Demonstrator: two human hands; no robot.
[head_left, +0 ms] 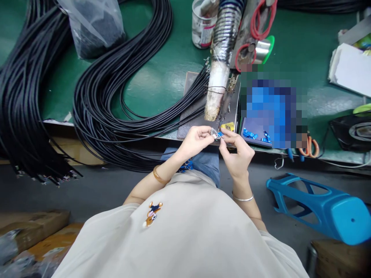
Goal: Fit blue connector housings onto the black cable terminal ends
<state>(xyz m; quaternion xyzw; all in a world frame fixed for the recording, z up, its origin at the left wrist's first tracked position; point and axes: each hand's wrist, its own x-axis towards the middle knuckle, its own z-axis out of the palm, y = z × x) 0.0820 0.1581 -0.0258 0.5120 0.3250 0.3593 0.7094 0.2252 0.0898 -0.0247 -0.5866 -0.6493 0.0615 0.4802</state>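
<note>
My left hand (198,141) is pinched on a small clear-and-white piece (215,135) at the table's front edge. Facing it, my right hand (237,152) has thumb and forefinger closed on a small blue piece (219,134). The two pieces meet between my fingertips, and their exact kind is too small to make out. Right above my hands ends a taped hose (214,92) with a whitish, stained tip. A yellow label (227,126) lies just behind my right fingers. Black cables (162,123) run in a thick bundle onto the dark board (188,129) by my left hand.
A tray (257,143) with blue pieces (249,134) sits to the right, beside a blurred-out patch. Orange-handled scissors (311,147) lie at the table edge. Further back stand a clear cup (199,42) and a plastic bag (95,27). A blue stool (319,204) lies tipped over on the floor.
</note>
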